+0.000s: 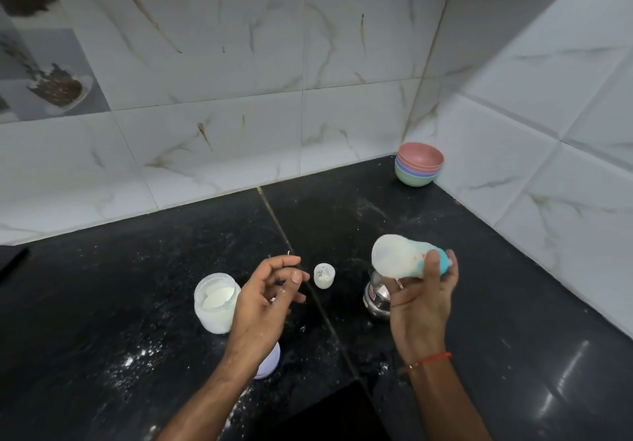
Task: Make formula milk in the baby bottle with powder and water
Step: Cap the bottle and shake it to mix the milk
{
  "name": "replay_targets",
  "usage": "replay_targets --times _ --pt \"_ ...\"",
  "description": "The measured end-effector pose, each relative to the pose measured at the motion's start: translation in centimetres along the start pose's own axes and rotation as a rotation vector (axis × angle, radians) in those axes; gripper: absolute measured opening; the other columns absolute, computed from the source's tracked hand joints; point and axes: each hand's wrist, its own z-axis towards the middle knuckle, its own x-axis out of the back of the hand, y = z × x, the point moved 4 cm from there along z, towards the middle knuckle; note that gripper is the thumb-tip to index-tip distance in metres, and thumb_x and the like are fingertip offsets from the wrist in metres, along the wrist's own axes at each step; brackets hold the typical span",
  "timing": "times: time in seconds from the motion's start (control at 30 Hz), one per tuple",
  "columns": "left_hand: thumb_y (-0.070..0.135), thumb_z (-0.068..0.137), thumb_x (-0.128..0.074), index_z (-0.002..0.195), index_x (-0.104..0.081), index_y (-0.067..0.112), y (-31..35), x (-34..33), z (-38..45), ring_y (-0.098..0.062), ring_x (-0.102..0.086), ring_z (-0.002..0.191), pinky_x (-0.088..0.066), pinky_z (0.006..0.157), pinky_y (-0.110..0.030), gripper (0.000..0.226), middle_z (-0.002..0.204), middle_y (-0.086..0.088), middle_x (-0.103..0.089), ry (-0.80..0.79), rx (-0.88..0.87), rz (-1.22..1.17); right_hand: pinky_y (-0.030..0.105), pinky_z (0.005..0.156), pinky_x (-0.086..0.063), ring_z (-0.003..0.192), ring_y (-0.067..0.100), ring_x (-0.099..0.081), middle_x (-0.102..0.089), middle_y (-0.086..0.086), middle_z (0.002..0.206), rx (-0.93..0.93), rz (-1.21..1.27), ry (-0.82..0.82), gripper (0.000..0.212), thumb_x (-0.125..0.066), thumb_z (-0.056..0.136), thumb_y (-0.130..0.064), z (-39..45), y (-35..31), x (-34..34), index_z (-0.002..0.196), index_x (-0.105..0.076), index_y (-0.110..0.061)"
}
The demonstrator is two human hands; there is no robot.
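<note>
Above the steel pot, right hand gripping the tilted baby bottle by its teal collar. Left hand loosely curled, empty. Risk of milk leaking if collar loose, or bottle slipping onto the open powder jar.

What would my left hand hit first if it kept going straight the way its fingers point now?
Probably the small white cap on the black counter: the left hand points right and slightly away, toward it. The hand may be higher than the cap, so it could pass above.
</note>
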Motion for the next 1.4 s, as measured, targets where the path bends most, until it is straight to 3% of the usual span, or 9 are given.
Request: replay_targets --times 0.17,0.37,0.5,0.67,0.83,1.0,1.17,1.3,1.4 --pt "0.013 0.099 -0.065 0.114 -0.068 0.025 -0.3 -0.2 0.2 -0.025 -0.076 0.079 -0.057 0.075 -0.026 0.019 0.098 0.004 -0.081 -0.008 0.015 -0.002 0.043 0.068 -0.061 0.090 0.023 -0.070 -0.069 0.009 0.108 -0.126 -0.557 -0.465 0.090 -0.091 0.070 -0.017 -1.9 1.3 -1.3 0.144 -0.044 -0.040" --pt "0.013 0.100 -0.064 0.114 -0.068 0.025 -0.4 -0.2 0.2 -0.020 -0.075 0.078 -0.054 0.063 -0.018 0.018 0.099 0.004 -0.081 -0.004 0.035 -0.007 0.036 0.062 -0.061 0.093 0.016 -0.071 -0.060 0.004 0.123 -0.002 -0.101 -0.056 0.068 -0.068 0.089 -0.022 0.2 0.1 -0.8 0.148 -0.035 -0.033" --pt "0.010 0.100 -0.064 0.113 -0.068 0.025 -0.3 -0.4 0.4 -0.019 -0.076 0.077 -0.056 0.068 -0.022 0.020 0.099 0.004 -0.081 -0.011 0.028 0.000 0.040 0.069 -0.062 0.092 0.023 -0.070 -0.067 0.017 0.112 -0.135 -0.575 -0.533 0.082 -0.086 0.079 -0.011 -1.3 1.1 -1.8 0.142 -0.045 -0.043" --pt "0.013 0.101 -0.064 0.114 -0.067 0.025 -0.2 -0.4 0.5 -0.019 -0.076 0.077 -0.053 0.061 -0.019 0.018 0.099 0.005 -0.080 -0.008 0.029 0.006 0.041 0.067 -0.063 0.098 0.021 -0.071 -0.062 0.010 0.130 -0.021 -0.046 -0.034 0.079 -0.079 0.078 -0.041 0.5 -0.3 -0.8 0.147 -0.040 -0.036" --pt "0.012 0.100 -0.064 0.114 -0.068 0.025 -0.1 -0.5 0.6 -0.018 -0.075 0.077 -0.057 0.067 -0.023 0.019 0.099 0.006 -0.081 -0.008 0.036 0.008 0.057 0.078 -0.056 0.093 0.024 -0.069 -0.071 0.004 0.104 -0.100 -0.495 -0.435 0.082 -0.088 0.077 -0.026 -2.0 1.2 -2.4 0.144 -0.043 -0.045" --pt "0.016 0.100 -0.064 0.114 -0.068 0.026 0.0 -0.3 0.6 -0.023 -0.076 0.080 -0.055 0.067 -0.031 0.017 0.100 0.005 -0.081 -0.003 0.023 0.008 0.034 0.060 -0.061 0.090 0.016 -0.073 -0.058 0.007 0.126 -0.014 0.012 -0.023 0.070 -0.066 0.086 -0.032 0.1 0.0 -1.5 0.149 -0.037 -0.034" --pt "0.010 0.100 -0.064 0.113 -0.068 0.023 -0.1 -0.3 0.5 -0.017 -0.075 0.075 -0.056 0.064 -0.021 0.019 0.098 0.004 -0.081 -0.007 0.030 0.001 0.040 0.070 -0.062 0.092 0.021 -0.073 -0.072 0.005 0.105 -0.073 -0.525 -0.452 0.084 -0.085 0.079 -0.015 -1.8 1.3 -2.7 0.146 -0.042 -0.041" --pt "0.014 0.100 -0.065 0.114 -0.068 0.025 -0.1 -0.1 0.4 -0.023 -0.076 0.079 -0.054 0.066 -0.022 0.018 0.099 0.004 -0.081 -0.009 0.017 -0.011 0.038 0.067 -0.062 0.102 0.025 -0.069 -0.060 0.013 0.127 0.029 -0.089 -0.036 0.072 -0.075 0.087 -0.035 0.0 -0.4 -1.5 0.148 -0.038 -0.035" --pt "0.013 0.099 -0.065 0.114 -0.068 0.024 -0.2 0.1 0.3 -0.024 -0.076 0.078 -0.053 0.068 -0.018 0.018 0.099 0.002 -0.081 -0.008 0.017 -0.008 0.033 0.061 -0.061 0.091 0.016 -0.072 -0.064 0.006 0.117 -0.013 -0.264 -0.153 0.074 -0.069 0.084 -0.022 -0.5 0.2 -2.1 0.148 -0.036 -0.037"
